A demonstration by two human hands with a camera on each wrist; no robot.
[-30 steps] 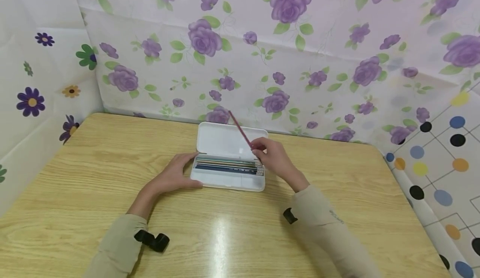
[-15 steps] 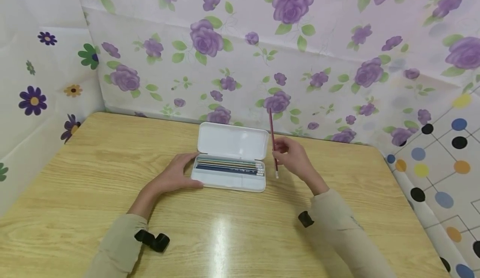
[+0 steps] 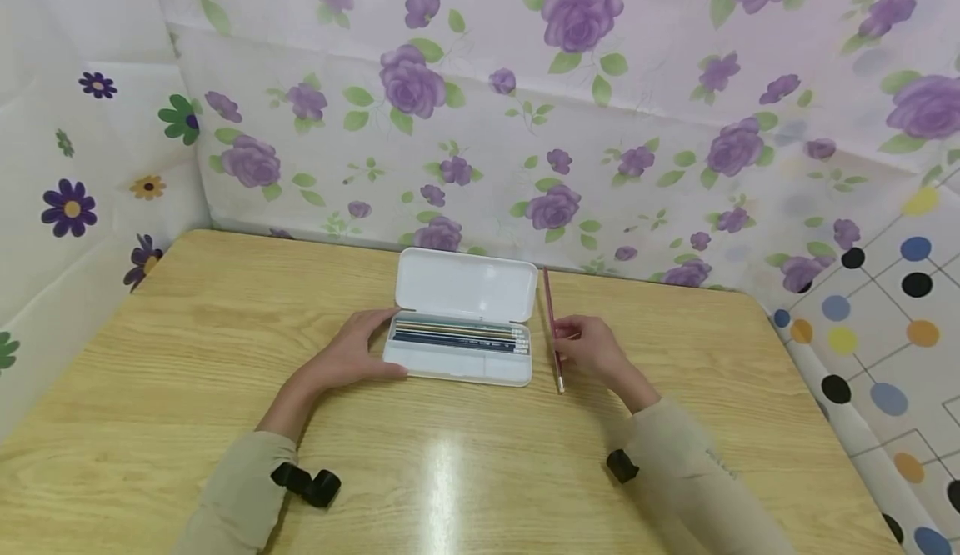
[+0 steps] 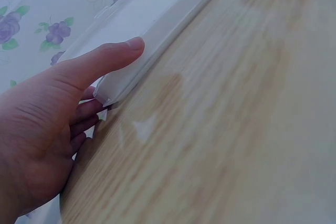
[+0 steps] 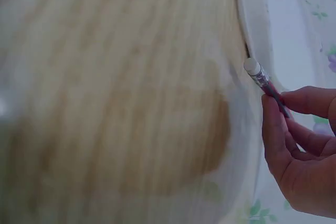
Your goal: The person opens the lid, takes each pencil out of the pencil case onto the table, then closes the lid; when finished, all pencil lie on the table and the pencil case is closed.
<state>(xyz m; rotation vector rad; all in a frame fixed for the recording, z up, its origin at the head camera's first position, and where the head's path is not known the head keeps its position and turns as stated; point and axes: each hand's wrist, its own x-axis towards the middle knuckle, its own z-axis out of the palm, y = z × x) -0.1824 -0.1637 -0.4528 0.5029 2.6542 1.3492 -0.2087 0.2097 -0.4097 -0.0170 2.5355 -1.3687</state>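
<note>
Maroon pencil (image 3: 550, 298) clamped between thumb and fingers (image 5: 271, 121) of the right hand (image 3: 592, 348), white eraser (image 5: 252, 66) end toward the worktop's (image 3: 450, 480) front edge, other end toward the back edge. It's just right of the white pencil case (image 3: 438, 362); can't tell if it touches the surface. Left hand (image 3: 351, 349) holds the case's left end, thumb along the front side, fingers round the end. Lid (image 3: 465, 284) is up, toward the back edge. Row of pencils (image 3: 453, 336) inside. Floral sheet (image 3: 480, 147) behind the back edge.
</note>
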